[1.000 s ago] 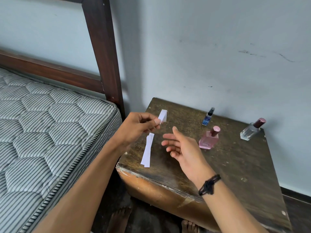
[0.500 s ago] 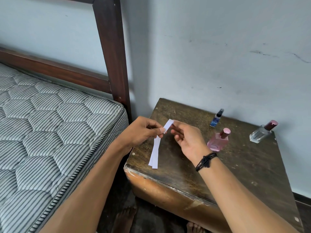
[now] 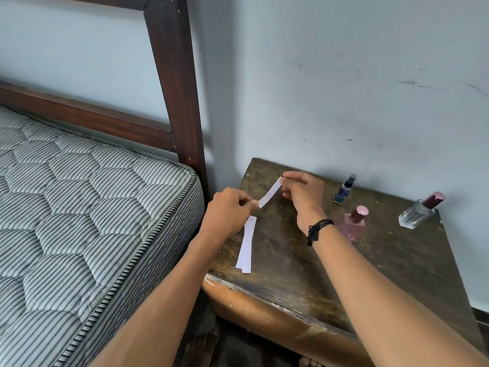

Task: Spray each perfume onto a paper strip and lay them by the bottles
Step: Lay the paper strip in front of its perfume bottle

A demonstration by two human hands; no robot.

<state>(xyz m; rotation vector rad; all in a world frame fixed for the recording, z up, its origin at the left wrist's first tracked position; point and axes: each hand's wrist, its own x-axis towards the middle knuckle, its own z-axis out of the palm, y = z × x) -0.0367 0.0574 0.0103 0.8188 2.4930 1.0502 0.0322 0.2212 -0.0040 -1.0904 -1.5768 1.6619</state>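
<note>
A white paper strip [image 3: 270, 193] is stretched between my two hands above the dark wooden table [image 3: 375, 268]. My left hand [image 3: 229, 211] pinches its lower end and my right hand [image 3: 304, 193] pinches its upper end. More white strips [image 3: 246, 246] lie on the table below my left hand. Three perfumes stand along the back right: a small blue spray bottle [image 3: 344, 190], a pink bottle [image 3: 353, 225] with a pink cap, and a clear bottle [image 3: 419, 214] with a dark red cap.
A striped quilted mattress [image 3: 79, 221] on a dark wooden bed frame [image 3: 174, 83] lies to the left of the table. A pale wall [image 3: 344, 75] stands right behind the bottles. Bare toes [image 3: 308, 362] show on the floor below the table edge.
My right hand came from open and empty to pinch the strip's free end. The strip, folded before, is now drawn out straight between both hands.
</note>
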